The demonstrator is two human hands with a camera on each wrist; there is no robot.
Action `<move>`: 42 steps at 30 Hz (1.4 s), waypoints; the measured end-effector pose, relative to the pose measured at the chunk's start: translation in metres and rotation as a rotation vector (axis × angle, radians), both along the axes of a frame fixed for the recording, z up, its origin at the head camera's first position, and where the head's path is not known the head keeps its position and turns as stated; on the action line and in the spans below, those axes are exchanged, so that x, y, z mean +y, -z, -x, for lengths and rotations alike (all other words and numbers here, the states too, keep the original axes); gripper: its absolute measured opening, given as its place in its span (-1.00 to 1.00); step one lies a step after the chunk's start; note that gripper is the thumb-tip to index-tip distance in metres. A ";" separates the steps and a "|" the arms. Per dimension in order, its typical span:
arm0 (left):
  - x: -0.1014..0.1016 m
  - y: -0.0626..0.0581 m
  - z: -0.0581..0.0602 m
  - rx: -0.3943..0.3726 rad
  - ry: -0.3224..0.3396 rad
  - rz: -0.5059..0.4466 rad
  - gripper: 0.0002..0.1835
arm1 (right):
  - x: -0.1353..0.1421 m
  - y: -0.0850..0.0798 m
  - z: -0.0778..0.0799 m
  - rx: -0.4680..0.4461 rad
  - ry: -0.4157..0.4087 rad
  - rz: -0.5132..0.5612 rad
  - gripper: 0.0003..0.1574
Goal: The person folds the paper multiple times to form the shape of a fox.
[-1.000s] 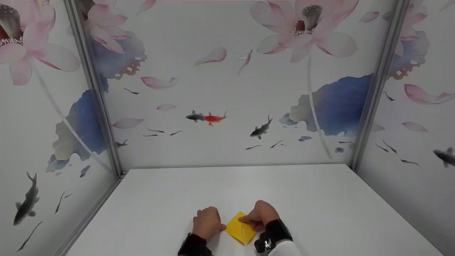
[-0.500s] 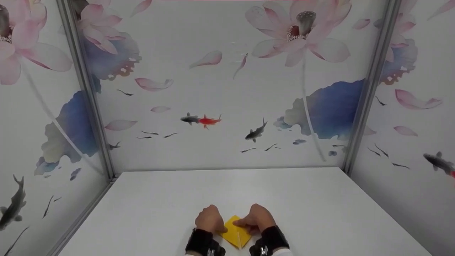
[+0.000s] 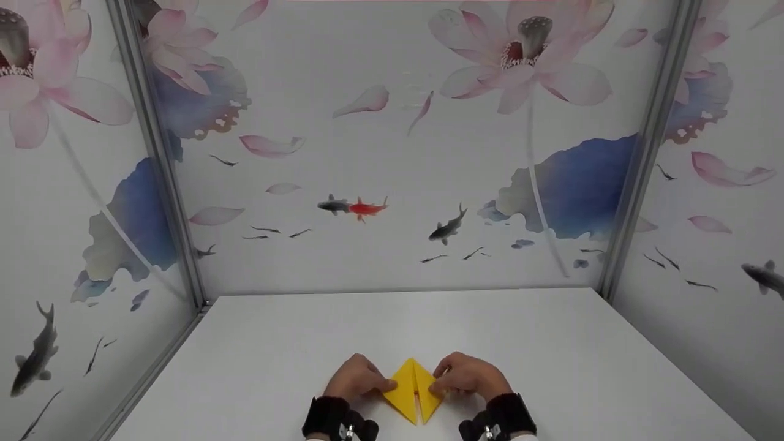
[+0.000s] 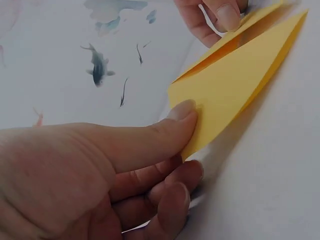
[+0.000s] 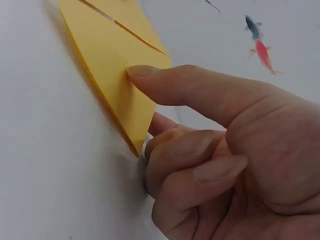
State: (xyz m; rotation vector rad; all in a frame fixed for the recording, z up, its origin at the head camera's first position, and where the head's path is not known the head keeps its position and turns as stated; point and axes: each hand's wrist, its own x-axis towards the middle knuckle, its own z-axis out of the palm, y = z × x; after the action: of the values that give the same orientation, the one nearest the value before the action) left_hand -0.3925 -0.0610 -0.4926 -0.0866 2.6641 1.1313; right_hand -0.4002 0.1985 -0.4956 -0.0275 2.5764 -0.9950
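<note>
A folded yellow sheet of paper, diamond-shaped with two flaps meeting along a middle slit, is held between both hands just over the white table. My left hand pinches its left corner, thumb on top and fingers curled beneath. At the right corner, my right hand pinches it the same way. In the left wrist view the paper is tilted, its slit partly gaping. The right wrist view shows the right thumb pressing on the paper's face; the fingertips behind it are partly hidden.
The white tabletop spreads around the hands. White panels with printed lotus flowers and fish, such as the back wall, enclose it on three sides, joined by grey metal posts. Black straps with cameras sit on both wrists.
The right hand has shifted from the paper's upper middle to its right corner. Both flaps now show with the slit between them, and the hands are farther apart than half a second ago.
</note>
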 end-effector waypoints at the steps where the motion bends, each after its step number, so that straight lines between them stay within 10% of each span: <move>1: 0.000 0.001 0.001 -0.001 -0.006 -0.015 -0.65 | 0.001 0.001 0.000 0.005 0.005 0.005 -0.67; 24: -0.039 0.012 0.012 0.034 0.296 -0.291 -0.81 | 0.025 0.015 0.003 0.097 -0.110 0.397 -0.72; 31: -0.045 0.012 0.012 -0.016 0.322 -0.403 -0.65 | 0.032 0.016 0.004 0.054 -0.118 0.480 -0.62; 42: -0.035 0.014 0.014 0.141 0.282 -0.486 -0.81 | 0.034 0.012 0.006 0.146 -0.186 0.517 -0.73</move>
State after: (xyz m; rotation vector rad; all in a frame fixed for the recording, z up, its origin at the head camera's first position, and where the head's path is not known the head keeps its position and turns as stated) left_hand -0.4069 -0.0958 -0.5071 0.4537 2.3291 1.6863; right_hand -0.4063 0.2322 -0.5079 -0.4809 2.3093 -1.5995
